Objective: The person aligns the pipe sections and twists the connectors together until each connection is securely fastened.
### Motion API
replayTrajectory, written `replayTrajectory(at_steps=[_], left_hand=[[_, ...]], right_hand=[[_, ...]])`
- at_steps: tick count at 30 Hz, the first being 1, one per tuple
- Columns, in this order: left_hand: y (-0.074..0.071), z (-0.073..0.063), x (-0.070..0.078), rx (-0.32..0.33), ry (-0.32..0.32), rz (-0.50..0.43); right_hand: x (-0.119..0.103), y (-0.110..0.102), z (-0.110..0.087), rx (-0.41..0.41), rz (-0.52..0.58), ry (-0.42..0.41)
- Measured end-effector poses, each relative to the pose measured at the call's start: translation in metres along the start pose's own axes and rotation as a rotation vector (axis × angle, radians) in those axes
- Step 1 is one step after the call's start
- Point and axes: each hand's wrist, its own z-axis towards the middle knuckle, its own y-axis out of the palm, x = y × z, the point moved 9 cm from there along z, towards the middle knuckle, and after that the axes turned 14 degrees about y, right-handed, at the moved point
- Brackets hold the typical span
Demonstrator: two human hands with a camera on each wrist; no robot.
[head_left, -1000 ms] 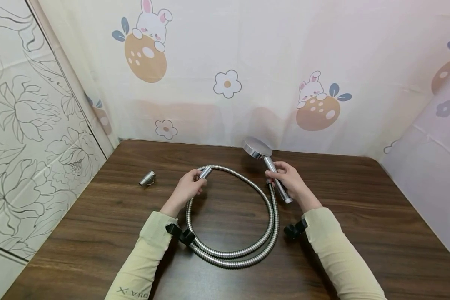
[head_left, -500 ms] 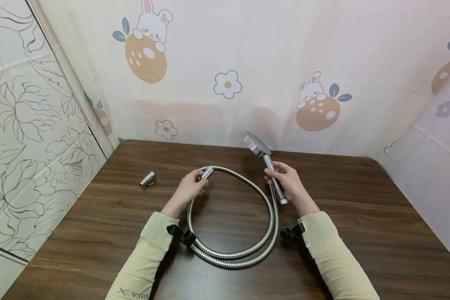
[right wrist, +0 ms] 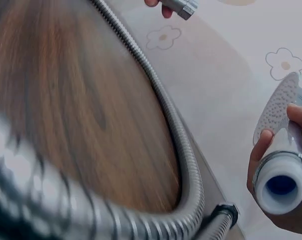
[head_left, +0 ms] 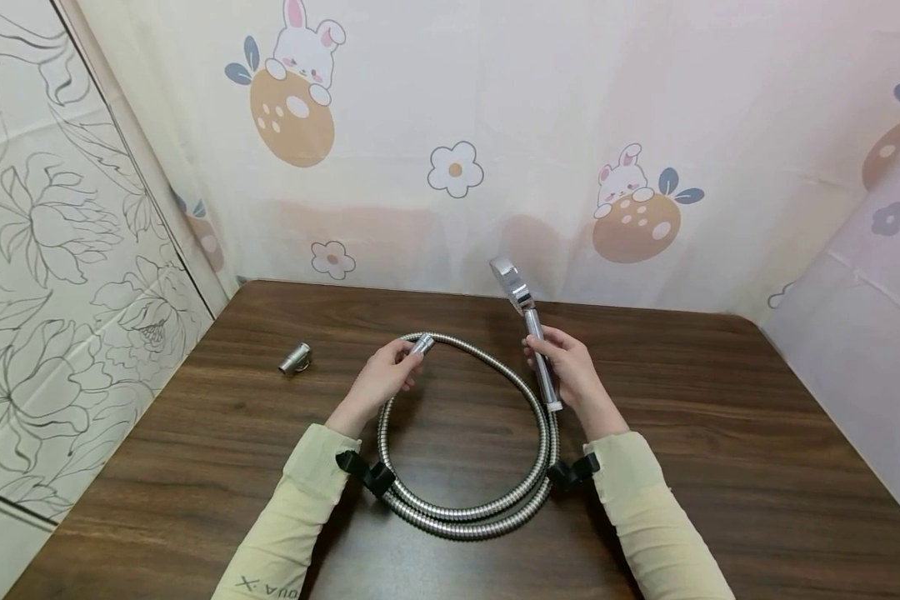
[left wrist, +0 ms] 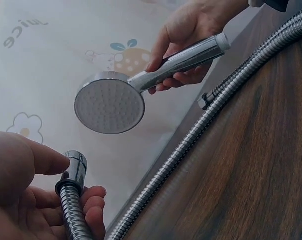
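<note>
My right hand (head_left: 573,367) grips the handle of a chrome shower head (head_left: 513,285) above the table's far part. Its round spray face (left wrist: 110,106) shows in the left wrist view. The handle's bottom end (right wrist: 282,185) is a white ring with a blue inside, with no hose on it. My left hand (head_left: 377,379) pinches the chrome end connector (left wrist: 76,167) of a coiled metal shower hose (head_left: 465,532), thumb on one side and fingers curled beneath. The hose's other end, with a hex nut (right wrist: 226,212), lies on the table near the right hand.
A small chrome fitting (head_left: 296,358) lies at the left of the dark wooden table (head_left: 720,417). Printed curtains (head_left: 540,167) stand behind the table and at both sides. Black wrist mounts (head_left: 573,472) sit close over the hose loop.
My right hand has shifted slightly left with the shower head, which has turned more edge-on and upright. The left hand has moved a little right with the hose end.
</note>
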Motion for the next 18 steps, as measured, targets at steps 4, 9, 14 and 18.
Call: replayTrajectory(at_steps=[4,9,14,18], left_hand=[[0.001,0.0,0.0,-0.006,-0.007,0.006],[0.001,0.0,0.001,0.002,0.0,0.006],[0.003,0.001,0.004,0.001,0.028,-0.013],[0.005,0.001,0.006,-0.006,0.049,-0.017]], right_hand=[[-0.001,0.006,-0.002,-0.041,0.048,-0.015],[0.0,0.011,-0.003,-0.062,0.061,-0.012],[-0.001,0.015,-0.004,-0.087,0.117,-0.014],[-0.002,0.019,-0.005,-0.12,0.154,-0.034]])
